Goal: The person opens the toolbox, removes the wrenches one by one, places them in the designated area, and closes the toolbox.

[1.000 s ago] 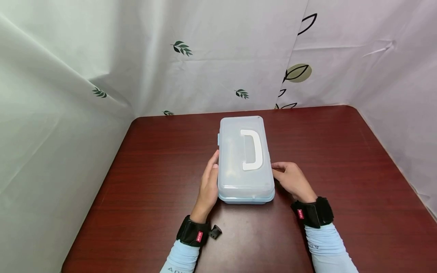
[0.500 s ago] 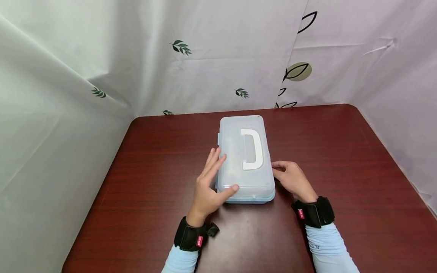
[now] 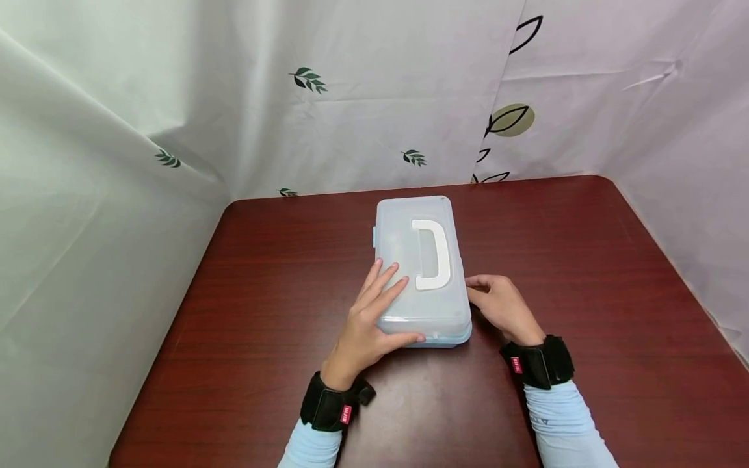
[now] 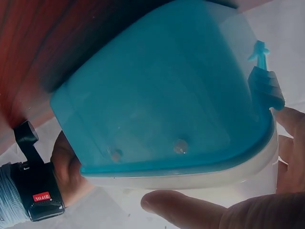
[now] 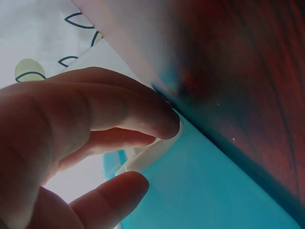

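The curtain (image 3: 351,97) walls my desk (image 3: 263,273) on the left, far and right sides, so only the near edge is free. The dark red desk has bare room to both sides of the box (image 3: 421,273), which lies flat at its middle, white handle (image 3: 433,255) up. My left hand (image 3: 368,322) lies flat on the lid's near left corner, fingers straight, thumb along the near edge. My right hand (image 3: 500,309) pinches the latch on the box's right side, fingers curled.
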The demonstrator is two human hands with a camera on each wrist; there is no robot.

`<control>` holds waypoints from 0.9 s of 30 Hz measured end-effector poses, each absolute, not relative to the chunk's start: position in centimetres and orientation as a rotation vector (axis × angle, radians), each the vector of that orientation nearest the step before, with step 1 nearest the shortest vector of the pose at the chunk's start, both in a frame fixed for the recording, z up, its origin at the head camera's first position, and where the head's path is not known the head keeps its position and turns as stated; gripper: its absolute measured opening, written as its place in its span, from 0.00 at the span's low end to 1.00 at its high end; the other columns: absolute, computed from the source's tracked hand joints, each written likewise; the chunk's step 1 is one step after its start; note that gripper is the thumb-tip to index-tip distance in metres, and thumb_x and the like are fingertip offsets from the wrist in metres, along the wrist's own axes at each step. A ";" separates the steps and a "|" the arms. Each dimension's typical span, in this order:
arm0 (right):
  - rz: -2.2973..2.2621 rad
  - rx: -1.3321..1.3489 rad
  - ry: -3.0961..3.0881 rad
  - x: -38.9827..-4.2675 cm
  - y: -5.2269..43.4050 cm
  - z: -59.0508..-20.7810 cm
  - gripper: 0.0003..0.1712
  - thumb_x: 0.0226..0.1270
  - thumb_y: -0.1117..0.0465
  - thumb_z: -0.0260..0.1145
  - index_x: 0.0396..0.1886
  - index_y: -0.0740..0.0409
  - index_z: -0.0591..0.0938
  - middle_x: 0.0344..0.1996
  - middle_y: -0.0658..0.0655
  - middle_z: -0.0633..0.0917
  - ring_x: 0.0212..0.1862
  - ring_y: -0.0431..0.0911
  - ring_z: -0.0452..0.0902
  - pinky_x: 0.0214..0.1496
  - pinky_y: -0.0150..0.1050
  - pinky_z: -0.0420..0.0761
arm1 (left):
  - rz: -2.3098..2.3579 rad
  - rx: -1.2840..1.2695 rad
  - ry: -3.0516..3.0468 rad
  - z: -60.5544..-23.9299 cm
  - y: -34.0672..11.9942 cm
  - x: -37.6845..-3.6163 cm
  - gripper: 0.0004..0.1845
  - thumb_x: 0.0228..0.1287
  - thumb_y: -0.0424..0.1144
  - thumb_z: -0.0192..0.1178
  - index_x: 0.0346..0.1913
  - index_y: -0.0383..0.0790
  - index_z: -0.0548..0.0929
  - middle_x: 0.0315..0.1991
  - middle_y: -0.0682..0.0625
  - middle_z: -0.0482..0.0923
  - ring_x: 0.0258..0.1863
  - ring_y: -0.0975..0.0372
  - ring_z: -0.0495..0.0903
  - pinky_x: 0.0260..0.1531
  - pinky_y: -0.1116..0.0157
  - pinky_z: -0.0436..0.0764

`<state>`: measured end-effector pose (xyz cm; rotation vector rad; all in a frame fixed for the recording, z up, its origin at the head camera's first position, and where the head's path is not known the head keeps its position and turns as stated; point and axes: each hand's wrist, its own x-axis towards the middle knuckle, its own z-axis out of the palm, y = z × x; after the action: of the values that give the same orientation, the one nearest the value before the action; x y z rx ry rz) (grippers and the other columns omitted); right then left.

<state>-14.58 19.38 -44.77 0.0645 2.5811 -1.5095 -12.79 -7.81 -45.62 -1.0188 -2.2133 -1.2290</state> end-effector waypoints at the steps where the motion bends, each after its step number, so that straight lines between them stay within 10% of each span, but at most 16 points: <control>1: -1.506 0.064 2.582 -14.6 19.4 -44.8 0.23 0.76 0.55 0.65 0.58 0.69 0.84 0.54 0.64 0.86 0.52 0.50 0.77 0.49 0.35 0.76 | -1.230 -1.016 -2.207 -45.6 -7.8 -12.8 0.50 0.36 0.41 0.88 0.68 0.34 0.79 0.74 0.39 0.69 0.79 0.40 0.56 0.73 0.47 0.66; 27: -1.646 0.096 2.476 -14.7 19.8 -44.9 0.23 0.75 0.57 0.67 0.59 0.71 0.82 0.46 0.63 0.89 0.42 0.42 0.85 0.43 0.31 0.83 | -1.437 -0.894 -2.040 -46.2 -8.2 -12.6 0.48 0.40 0.38 0.87 0.68 0.31 0.78 0.72 0.35 0.71 0.77 0.38 0.59 0.72 0.50 0.67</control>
<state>-14.67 19.80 -44.93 0.0961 2.4765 -1.6455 -12.55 -8.18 -46.21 -0.8941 -2.0401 -1.4371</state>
